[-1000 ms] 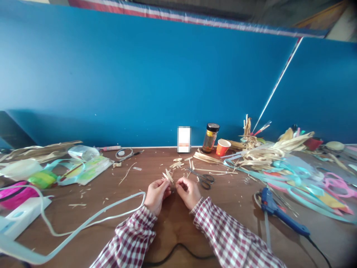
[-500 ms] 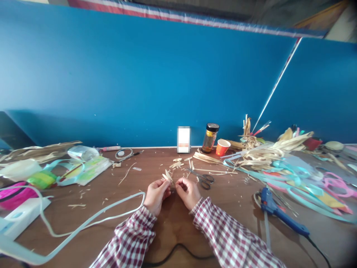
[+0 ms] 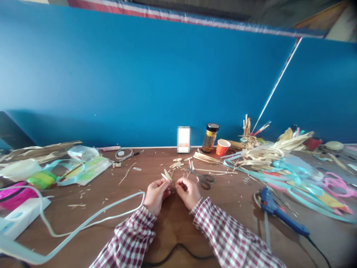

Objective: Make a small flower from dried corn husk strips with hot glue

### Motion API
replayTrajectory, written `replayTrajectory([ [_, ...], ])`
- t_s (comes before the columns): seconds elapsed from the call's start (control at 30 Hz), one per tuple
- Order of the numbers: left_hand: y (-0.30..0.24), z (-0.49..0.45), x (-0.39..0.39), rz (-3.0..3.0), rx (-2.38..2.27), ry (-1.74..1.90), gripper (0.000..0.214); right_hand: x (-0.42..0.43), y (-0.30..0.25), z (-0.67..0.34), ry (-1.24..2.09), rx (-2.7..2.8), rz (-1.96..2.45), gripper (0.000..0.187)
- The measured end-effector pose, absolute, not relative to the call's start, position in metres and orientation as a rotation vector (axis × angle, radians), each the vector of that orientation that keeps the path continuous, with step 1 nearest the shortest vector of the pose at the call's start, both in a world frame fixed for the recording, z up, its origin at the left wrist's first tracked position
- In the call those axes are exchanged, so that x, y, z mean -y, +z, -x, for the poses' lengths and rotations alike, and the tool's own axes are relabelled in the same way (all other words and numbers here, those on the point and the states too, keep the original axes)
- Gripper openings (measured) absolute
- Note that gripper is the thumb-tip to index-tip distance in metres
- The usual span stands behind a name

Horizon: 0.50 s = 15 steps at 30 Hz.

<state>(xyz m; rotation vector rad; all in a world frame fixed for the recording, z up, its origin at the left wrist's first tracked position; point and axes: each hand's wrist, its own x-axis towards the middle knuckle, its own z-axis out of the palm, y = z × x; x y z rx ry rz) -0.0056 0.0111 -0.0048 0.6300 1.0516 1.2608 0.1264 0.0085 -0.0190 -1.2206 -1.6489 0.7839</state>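
Note:
Over the brown table [image 3: 173, 227], my left hand [image 3: 156, 194] pinches a small bundle of pale dried leaf strips [image 3: 167, 175] that fans up from its fingertips. My right hand [image 3: 189, 191] is closed in a pinch right beside it, fingertips meeting the bundle's base. Both wrists wear red-and-white checked sleeves. Black-handled scissors [image 3: 204, 178] lie just right of my right hand. Loose straw scraps [image 3: 178, 163] are scattered beyond the hands.
A blue glue gun [image 3: 275, 210] lies at the right, its cord trailing. A jar [image 3: 210, 137] and orange paper cup [image 3: 223, 147] stand by the blue wall. Dried leaves and coloured ribbons [image 3: 281, 160] pile at right; a white cable [image 3: 92, 219], bags and a pink bundle [image 3: 13, 195] at left.

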Motion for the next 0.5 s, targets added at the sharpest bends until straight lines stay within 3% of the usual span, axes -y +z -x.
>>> replayTrajectory([
  [0.5,-0.0047,0.0053,-0.0116,-0.651,-1.078,1.241,0.027,-0.0085,-0.0181,-0.1267,0.781,1.653,1.225,0.014],
])
